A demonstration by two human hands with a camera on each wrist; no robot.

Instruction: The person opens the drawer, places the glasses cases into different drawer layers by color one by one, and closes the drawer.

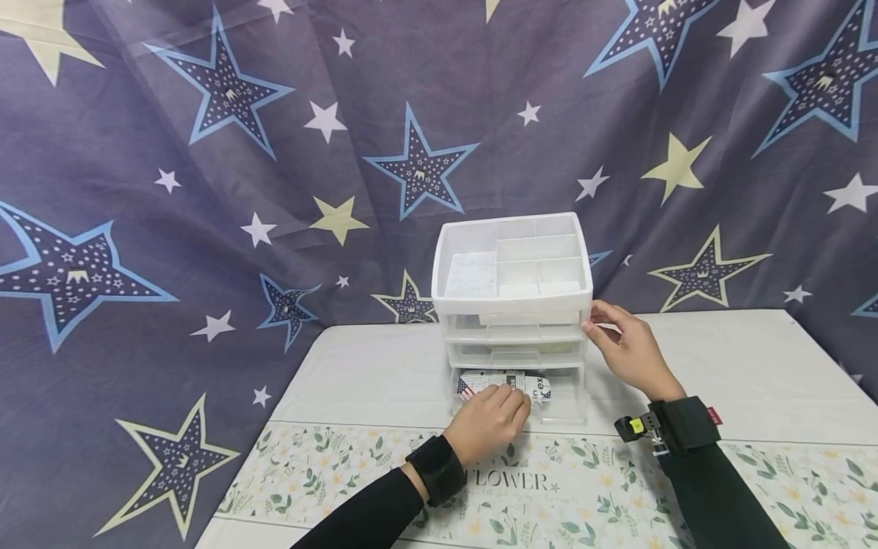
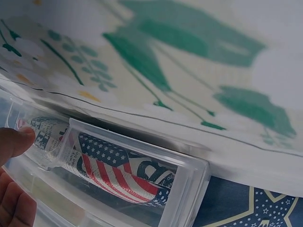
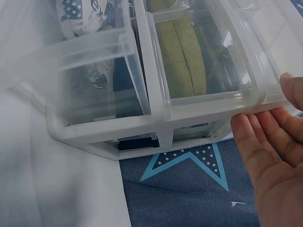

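Note:
A white drawer unit (image 1: 511,305) with clear drawers stands on the table. Its bottom drawer (image 1: 564,400) is pulled partly out. Inside lies a rolled bundle (image 2: 116,172) printed with stars, stripes and lettering. My left hand (image 1: 490,423) pinches that drawer's front, thumb on one side and fingers curled on the other, as the left wrist view shows in part. On the unit's right side, my right hand (image 1: 631,347) grips the white frame below the top tray, with thumb in front and fingertips along the side (image 3: 274,151).
The unit's top tray (image 1: 507,297) is divided into several compartments. An olive-green cloth item (image 3: 182,56) sits in a drawer above. A floral strip (image 1: 576,488) with lettering crosses the white table (image 1: 370,366). A star-patterned curtain (image 1: 384,76) hangs behind.

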